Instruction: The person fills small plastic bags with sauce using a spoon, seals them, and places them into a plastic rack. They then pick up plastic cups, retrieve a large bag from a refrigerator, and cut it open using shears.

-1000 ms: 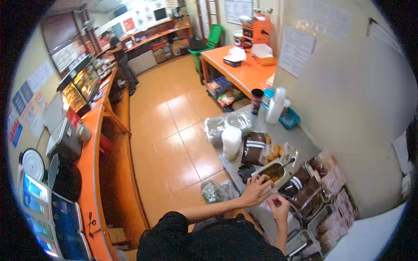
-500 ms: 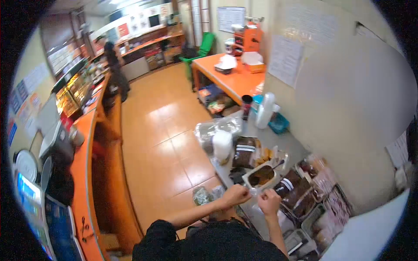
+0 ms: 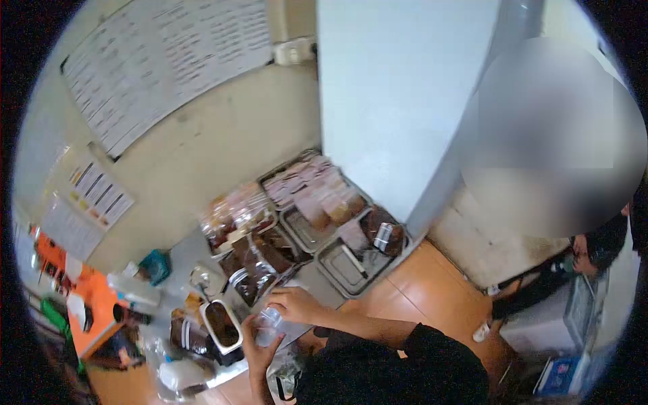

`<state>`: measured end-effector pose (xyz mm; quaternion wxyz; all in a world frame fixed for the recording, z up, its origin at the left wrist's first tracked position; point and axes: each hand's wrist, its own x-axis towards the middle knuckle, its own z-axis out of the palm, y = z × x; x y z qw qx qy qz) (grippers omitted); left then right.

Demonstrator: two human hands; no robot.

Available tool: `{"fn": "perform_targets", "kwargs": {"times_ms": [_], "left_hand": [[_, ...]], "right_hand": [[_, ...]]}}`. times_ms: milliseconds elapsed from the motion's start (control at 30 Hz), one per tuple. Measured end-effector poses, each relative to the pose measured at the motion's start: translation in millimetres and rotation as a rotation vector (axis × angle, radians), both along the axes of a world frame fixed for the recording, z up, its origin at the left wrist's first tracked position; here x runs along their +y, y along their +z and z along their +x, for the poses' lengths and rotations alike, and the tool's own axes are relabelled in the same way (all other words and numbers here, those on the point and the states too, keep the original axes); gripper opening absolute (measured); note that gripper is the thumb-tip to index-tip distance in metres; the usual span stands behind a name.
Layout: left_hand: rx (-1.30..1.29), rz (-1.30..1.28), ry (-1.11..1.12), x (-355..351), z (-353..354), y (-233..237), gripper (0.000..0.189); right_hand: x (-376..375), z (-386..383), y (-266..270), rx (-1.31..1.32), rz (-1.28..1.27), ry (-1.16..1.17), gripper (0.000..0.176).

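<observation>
My left hand (image 3: 258,345) is curled round the lower part of a clear plastic item (image 3: 270,322), which looks like a bag or cup; blur hides its exact shape. From above, the fingers of my right hand (image 3: 293,304) grip its upper part. Just left of my hands is a white rectangular tub (image 3: 234,343) with dark brown contents. Behind them, packs with dark contents (image 3: 251,266) lie on the grey metal table (image 3: 317,287).
Metal trays (image 3: 341,266) and wrapped pink slices (image 3: 314,185) stand toward the wall. A teal container (image 3: 155,266) and an orange table (image 3: 101,317) are at left. A white panel (image 3: 405,101) rises behind the trays. At right, another person (image 3: 590,253) stands near a plastic bin (image 3: 550,331).
The view has swung right, bringing the trays, white panel and other person into sight. My hands were side by side near the tub; now the clear plastic item shows between them.
</observation>
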<state>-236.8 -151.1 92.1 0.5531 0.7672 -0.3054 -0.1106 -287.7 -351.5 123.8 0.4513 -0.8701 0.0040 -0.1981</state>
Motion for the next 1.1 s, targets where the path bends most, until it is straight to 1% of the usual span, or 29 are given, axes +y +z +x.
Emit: {"fn": "perform_targets", "kwargs": {"times_ms": [33, 100, 133, 167, 233, 267, 333, 367, 400, 433, 467, 500, 533, 567, 633, 667, 700, 767, 800, 833, 867, 900, 933, 967, 1033, 1067, 1100], "left_hand": [[-0.025, 0.066, -0.003, -4.0, 4.6, -5.3, 0.078], [-0.205, 0.188, 0.058, -17.2, 0.8, 7.2, 0.080], [-0.492, 0.225, -0.010, -27.3, 3.5, 15.2, 0.082], [-0.541, 0.254, -0.020, -35.5, -2.1, 23.1, 0.080], [-0.653, 0.270, -0.025, -54.8, -15.7, 39.6, 0.064], [-0.657, 0.263, -0.038, -53.6, -9.9, 27.7, 0.064], [0.143, 0.051, -0.154, -43.5, 11.0, -12.7, 0.037], [0.327, -0.075, -0.173, -39.7, 15.2, -18.6, 0.024], [0.386, -0.111, -0.161, -38.1, 13.4, -14.4, 0.022], [0.446, -0.143, -0.150, -35.9, 11.3, -9.8, 0.020], [0.443, -0.141, -0.164, -28.8, 16.0, -17.3, 0.020], [0.401, -0.101, -0.199, -20.3, 24.9, -30.4, 0.024], [0.360, -0.065, -0.234, -22.1, 29.4, -31.4, 0.030], [0.355, -0.070, -0.249, -25.8, 30.8, -33.8, 0.030], [-0.034, 0.033, -0.123, -30.3, 17.6, -14.6, 0.058], [-0.299, 0.152, -0.105, -38.8, 10.2, -0.8, 0.077], [-0.302, 0.148, -0.125, -50.9, -1.2, 17.0, 0.077], [-0.675, 0.107, -0.154, -75.2, -21.5, 41.4, 0.090], [-0.728, 0.088, -0.153, -83.6, -25.6, 42.4, 0.063], [-0.737, 0.076, -0.177, -88.0, -27.5, 33.8, 0.063], [-0.585, 0.015, -0.153, -90.5, -28.2, 19.1, 0.056], [-0.430, -0.040, -0.125, -93.4, -32.1, 19.2, 0.048], [-0.495, -0.116, -0.087, -97.1, -34.6, 19.0, 0.036], [-0.494, -0.109, -0.084, -99.0, -34.2, 19.9, 0.036], [-0.339, -0.022, -0.094, -88.4, -33.0, 24.4, 0.036], [-0.424, -0.065, -0.076, -83.4, -25.2, 15.0, 0.038], [-0.333, -0.045, -0.038, -78.8, -23.5, 21.4, 0.040]], "right_hand": [[-5.4, -6.2, 0.0, -0.022, -0.006, -0.062, 0.013], [-10.4, -19.4, -0.1, -0.036, -0.014, -0.171, 0.013], [-10.0, -23.7, -0.7, -0.005, -0.025, -0.174, 0.012], [-7.7, -26.4, -1.7, 0.025, -0.036, -0.166, 0.012], [-1.5, -29.5, -6.6, 0.073, -0.047, -0.206, 0.011], [-2.4, -30.3, -11.0, 0.063, -0.012, -0.195, 0.010], [-11.2, -31.2, -17.0, 0.047, 0.019, -0.191, 0.008], [-19.1, -32.7, -17.9, 0.042, 0.090, -0.120, 0.009], [-23.6, -35.0, -17.1, 0.036, 0.160, -0.049, 0.009], [-23.9, -37.4, -16.5, 0.032, 0.160, -0.064, 0.009], [-23.8, -39.4, -15.5, 0.055, 0.165, -0.055, 0.009], [-26.2, -40.1, -13.6, 0.077, 0.165, -0.047, 0.009], [-28.7, -40.3, -13.4, 0.070, 0.155, -0.061, 0.009], [-29.4, -40.6, -14.1, 0.106, 0.124, -0.116, 0.011], [-25.5, -39.6, -17.2, 0.138, 0.098, -0.181, 0.012], [-23.2, -39.3, -18.5, 0.176, 0.030, -0.206, 0.013], [-20.5, -40.7, -20.0, 0.217, -0.038, -0.236, 0.015], [-1.9, -43.8, -26.8, 0.191, -0.039, -0.325, 0.017], [3.3, -44.7, -25.9, 0.166, -0.042, -0.385, 0.019], [2.4, -46.7, -22.4, 0.159, -0.042, -0.412, 0.019], [1.9, -49.4, -19.4, 0.164, -0.022, -0.425, 0.021], [2.8, -51.7, -16.1, 0.171, -0.001, -0.432, 0.023], [1.7, -53.3, -12.1, 0.173, 0.040, -0.426, 0.026], [-0.4, -52.9, -11.7, 0.175, 0.044, -0.421, 0.026], [2.9, -43.4, -23.2, 0.152, -0.057, -0.485, 0.022], [3.0, -40.4, -25.8, 0.131, -0.027, -0.443, 0.018], [1.4, -37.5, -26.0, 0.116, 0.010, -0.375, 0.015]]}}
